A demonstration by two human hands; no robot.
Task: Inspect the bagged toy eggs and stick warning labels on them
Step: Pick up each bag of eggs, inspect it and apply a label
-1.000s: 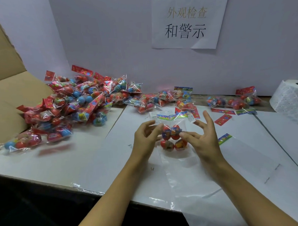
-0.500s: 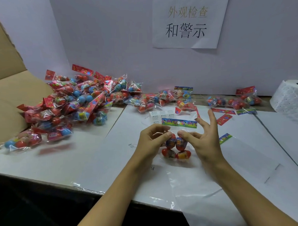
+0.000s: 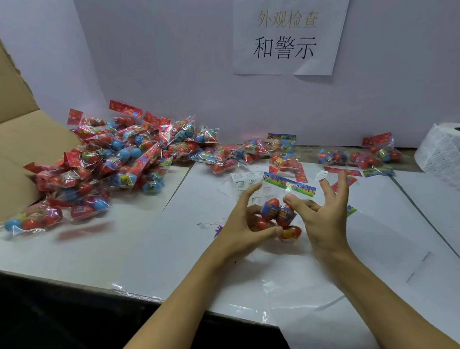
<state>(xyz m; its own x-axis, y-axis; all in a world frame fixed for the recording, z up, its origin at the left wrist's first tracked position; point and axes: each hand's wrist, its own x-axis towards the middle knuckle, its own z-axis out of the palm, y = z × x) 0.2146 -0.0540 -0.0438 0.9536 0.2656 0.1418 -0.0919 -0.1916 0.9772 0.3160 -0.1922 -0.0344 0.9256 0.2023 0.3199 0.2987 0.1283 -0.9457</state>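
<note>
While left hand (image 3: 243, 226) and right hand (image 3: 321, 217) pinch the bag of eggs (image 3: 278, 214), slippery film could slide free beside the label sheet (image 3: 246, 183).

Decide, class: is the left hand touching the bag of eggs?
Touching. The head view shows the left hand with its thumb under and fingers curled round the bag of eggs.

Label roll (image 3: 449, 149) cut by right edge

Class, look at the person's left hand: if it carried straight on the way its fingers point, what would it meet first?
Probably the bag of toy eggs it already touches: the left hand points right, into the red eggs, with the right hand just beyond. Depth is unclear.
</note>
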